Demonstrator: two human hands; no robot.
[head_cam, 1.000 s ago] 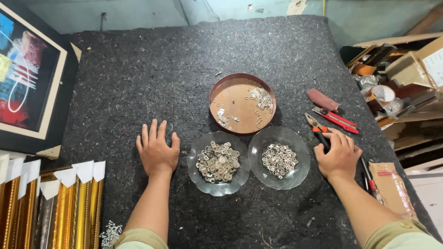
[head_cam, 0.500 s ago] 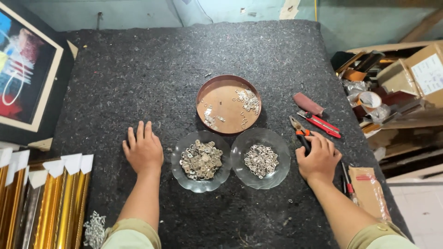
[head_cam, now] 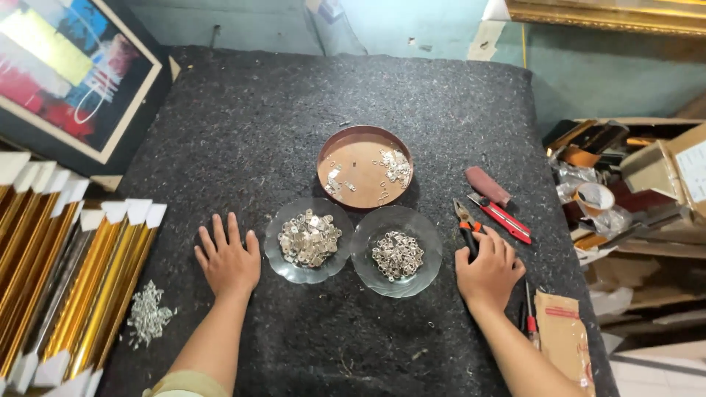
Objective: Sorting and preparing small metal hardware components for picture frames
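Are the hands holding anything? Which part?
Nothing is gripped. The left hand lies flat on the dark felt table. The right hand rests flat over the handles of the pliers, fingers not closed around them.

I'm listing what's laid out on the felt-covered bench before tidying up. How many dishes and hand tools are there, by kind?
Clear glass dishes of small metal parts: 2, the left glass dish and the right glass dish
Round brown tray: 1
Pliers, under the right hand: 1
Red utility knife: 1
Total: 5

Teal wall (head_cam: 625, 66), dark felt-covered table (head_cam: 294, 110) — cluttered
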